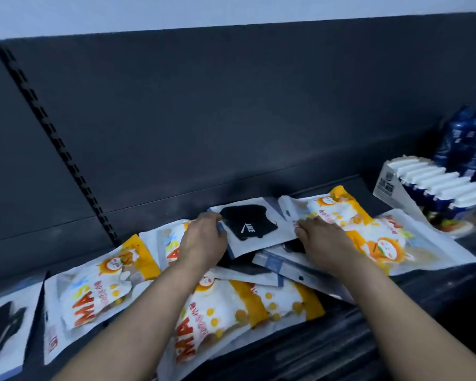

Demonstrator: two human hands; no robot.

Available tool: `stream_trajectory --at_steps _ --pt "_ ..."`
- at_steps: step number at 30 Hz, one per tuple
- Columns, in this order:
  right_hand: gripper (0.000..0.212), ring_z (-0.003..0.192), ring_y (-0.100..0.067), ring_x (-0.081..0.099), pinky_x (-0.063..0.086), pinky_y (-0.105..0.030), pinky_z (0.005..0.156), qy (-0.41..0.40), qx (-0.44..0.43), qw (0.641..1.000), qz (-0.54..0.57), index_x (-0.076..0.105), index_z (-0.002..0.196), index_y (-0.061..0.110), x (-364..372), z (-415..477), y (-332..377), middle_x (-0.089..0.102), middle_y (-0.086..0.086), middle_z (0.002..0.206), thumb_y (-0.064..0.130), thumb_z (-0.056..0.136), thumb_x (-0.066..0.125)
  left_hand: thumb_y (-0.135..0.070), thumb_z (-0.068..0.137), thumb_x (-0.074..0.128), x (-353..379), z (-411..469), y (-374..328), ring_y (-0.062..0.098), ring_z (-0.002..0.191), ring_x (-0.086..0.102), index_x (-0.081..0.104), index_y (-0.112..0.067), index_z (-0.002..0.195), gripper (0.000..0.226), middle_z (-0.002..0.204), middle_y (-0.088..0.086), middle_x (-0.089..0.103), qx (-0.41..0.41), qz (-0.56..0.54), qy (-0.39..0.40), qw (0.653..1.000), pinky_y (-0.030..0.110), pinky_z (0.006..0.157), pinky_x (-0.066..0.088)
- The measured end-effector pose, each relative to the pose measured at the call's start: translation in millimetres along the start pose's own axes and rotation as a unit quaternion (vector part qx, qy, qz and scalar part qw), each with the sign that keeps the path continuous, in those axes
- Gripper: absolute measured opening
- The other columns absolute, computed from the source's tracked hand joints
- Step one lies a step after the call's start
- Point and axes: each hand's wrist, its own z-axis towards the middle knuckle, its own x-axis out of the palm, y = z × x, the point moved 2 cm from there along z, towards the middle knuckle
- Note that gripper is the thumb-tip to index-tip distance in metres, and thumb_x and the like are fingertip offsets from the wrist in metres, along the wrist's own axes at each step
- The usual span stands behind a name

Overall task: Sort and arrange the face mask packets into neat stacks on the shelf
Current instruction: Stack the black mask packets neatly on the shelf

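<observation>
Plainly unsorted, the dark shelf [341,350] carries orange-and-white mask packets [102,292] overlapping loosely from its left end to its right. Near the middle, towards the back edge, a black mask packet [248,224] lies on top of other packets. The left hand [204,240] pinches its left edge and the right hand [322,240] curls its fingers on the right edge. The glossy packets probably slide easily, so lifting this one could drag its neighbours off the front edge.
</observation>
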Motion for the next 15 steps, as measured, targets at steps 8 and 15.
stream_trajectory --at_steps 8,15 --pt "0.039 0.116 -0.028 0.051 0.040 -0.036 0.091 -0.106 -0.078 0.991 0.041 0.048 0.134 0.015 -6 34 -6 0.055 -0.009 0.127 0.018 0.096 0.041 -0.013 0.092 0.049 6 0 -15 0.034 0.110 0.057 0.058 -0.012 0.121 0.031 0.113 0.014 0.068 -0.092 0.000 -0.038 0.995 0.031 0.077 0.042" --pt "0.043 0.137 -0.019 0.035 0.031 -0.031 0.107 -0.037 -0.243 0.963 0.108 0.037 0.144 0.019 12 4 33 0.040 -0.004 0.148 0.028 0.102 0.033 -0.014 0.087 0.054 6 10 -6 0.036 0.108 0.057 0.061 -0.007 0.111 0.025 0.110 0.014 0.067 -0.194 -0.072 -0.060 0.976 0.029 0.077 0.039"
